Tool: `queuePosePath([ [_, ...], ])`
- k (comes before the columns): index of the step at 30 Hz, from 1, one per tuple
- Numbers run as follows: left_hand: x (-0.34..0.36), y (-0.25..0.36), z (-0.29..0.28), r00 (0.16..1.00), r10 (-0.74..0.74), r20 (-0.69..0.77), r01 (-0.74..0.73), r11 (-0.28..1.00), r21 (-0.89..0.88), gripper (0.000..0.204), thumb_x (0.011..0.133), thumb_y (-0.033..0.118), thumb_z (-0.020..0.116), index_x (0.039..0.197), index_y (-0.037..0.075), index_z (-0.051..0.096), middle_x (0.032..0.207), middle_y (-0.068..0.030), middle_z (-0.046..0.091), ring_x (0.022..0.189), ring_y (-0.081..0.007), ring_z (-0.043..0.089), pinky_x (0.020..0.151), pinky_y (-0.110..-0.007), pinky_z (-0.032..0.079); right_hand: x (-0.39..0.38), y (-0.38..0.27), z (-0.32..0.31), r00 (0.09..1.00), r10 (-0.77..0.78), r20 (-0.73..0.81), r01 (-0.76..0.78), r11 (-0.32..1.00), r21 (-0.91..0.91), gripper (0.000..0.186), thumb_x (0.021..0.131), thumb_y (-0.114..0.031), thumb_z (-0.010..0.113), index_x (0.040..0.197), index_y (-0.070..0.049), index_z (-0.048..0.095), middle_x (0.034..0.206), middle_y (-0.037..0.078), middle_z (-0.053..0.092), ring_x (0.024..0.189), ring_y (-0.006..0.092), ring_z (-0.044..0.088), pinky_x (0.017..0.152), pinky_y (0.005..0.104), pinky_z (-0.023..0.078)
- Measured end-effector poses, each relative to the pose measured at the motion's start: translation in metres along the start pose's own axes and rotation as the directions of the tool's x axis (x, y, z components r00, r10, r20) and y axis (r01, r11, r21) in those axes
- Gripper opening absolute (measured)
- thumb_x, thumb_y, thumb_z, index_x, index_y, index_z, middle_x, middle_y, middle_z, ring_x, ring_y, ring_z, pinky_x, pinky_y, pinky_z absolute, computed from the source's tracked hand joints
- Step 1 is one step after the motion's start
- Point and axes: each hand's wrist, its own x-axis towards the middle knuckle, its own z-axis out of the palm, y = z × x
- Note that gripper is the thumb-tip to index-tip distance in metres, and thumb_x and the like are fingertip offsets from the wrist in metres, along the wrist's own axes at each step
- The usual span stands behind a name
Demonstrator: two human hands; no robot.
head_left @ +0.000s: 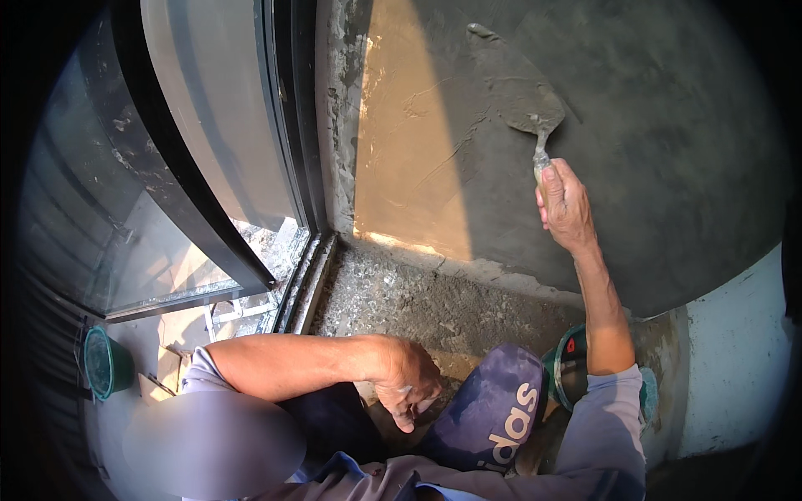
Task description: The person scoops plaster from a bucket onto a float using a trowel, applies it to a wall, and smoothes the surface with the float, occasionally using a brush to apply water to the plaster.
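My right hand (568, 209) is closed around the handle of a mortar-coated trowel (535, 104), up on the right. The trowel's pointed blade lies close against a wall (668, 150) covered in wet grey plaster, with a thicker smear of mortar around the blade. Low in the middle, my left hand (407, 384) hangs loosely from a bent wrist over my legs. Its fingers droop downward, partly curled, and nothing shows in them.
To the left stands a dark-framed glass door (200, 159) with a floor track (305, 284). Rough, debris-strewn floor (401, 280) runs along the wall's foot. One green bucket (109, 363) sits far left; another dark green bucket (568, 367) is beside my right knee. A pale panel (735, 359) stands at right.
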Motion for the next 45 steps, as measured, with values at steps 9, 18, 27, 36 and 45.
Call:
queuePosePath([
  [9,0.010,-0.005,-0.002,0.997,-0.045,0.068,0.045,0.999,0.002,0.039,0.090,0.045,0.068,0.089,0.006,0.075,0.088,-0.0110,0.075,0.090,-0.0326,0.071,0.079,-0.044,0.055,-0.032,-0.009,0.057,0.981,-0.075,0.179,0.099,0.987,-0.127,0.039,0.101,-0.038,0.062,0.103,0.000,0.052,0.072,0.020,0.061,0.063,0.0374,0.062,0.062,0.0455,0.048],
  [18,0.008,-0.008,0.005,1.000,-0.001,0.021,0.000,0.999,0.032,0.043,0.090,0.046,0.066,0.083,0.005,0.074,0.082,-0.0139,0.072,0.084,-0.0357,0.068,0.076,-0.046,0.052,0.005,-0.024,0.028,0.968,-0.198,-0.156,0.169,0.968,-0.183,0.038,0.104,-0.037,0.057,0.099,-0.001,0.049,0.066,0.016,0.058,0.057,0.0350,0.059,0.057,0.0431,0.048],
  [27,0.004,-0.002,0.007,0.999,0.005,-0.033,-0.003,0.998,0.058,0.044,0.089,0.047,0.066,0.085,0.005,0.075,0.083,-0.0142,0.073,0.085,-0.0360,0.068,0.078,-0.046,0.052,-0.033,-0.010,0.077,0.965,0.032,0.262,0.116,0.841,-0.528,0.033,0.101,-0.037,0.059,0.103,-0.004,0.050,0.076,0.023,0.067,0.074,0.0489,0.065,0.066,0.0578,0.050],
  [36,-0.004,0.003,0.009,0.996,-0.072,-0.054,0.071,0.997,-0.013,0.047,0.086,0.049,0.072,0.100,0.005,0.076,0.088,-0.0131,0.073,0.096,-0.0349,0.070,0.085,-0.043,0.055,-0.009,0.002,-0.035,0.948,-0.239,-0.211,0.150,0.918,-0.367,0.036,0.105,-0.039,0.055,0.098,-0.004,0.052,0.065,0.014,0.059,0.057,0.0344,0.060,0.056,0.0453,0.047],
  [45,0.016,0.006,0.003,0.986,-0.155,0.055,0.156,0.988,-0.011,0.055,0.083,0.051,0.075,0.111,0.003,0.073,0.094,-0.0151,0.074,0.098,-0.0358,0.070,0.088,-0.042,0.055,-0.089,0.088,0.097,0.915,0.108,0.389,0.144,0.813,-0.564,0.035,0.100,-0.038,0.060,0.104,-0.005,0.050,0.089,0.024,0.069,0.085,0.0481,0.066,0.074,0.0560,0.051],
])
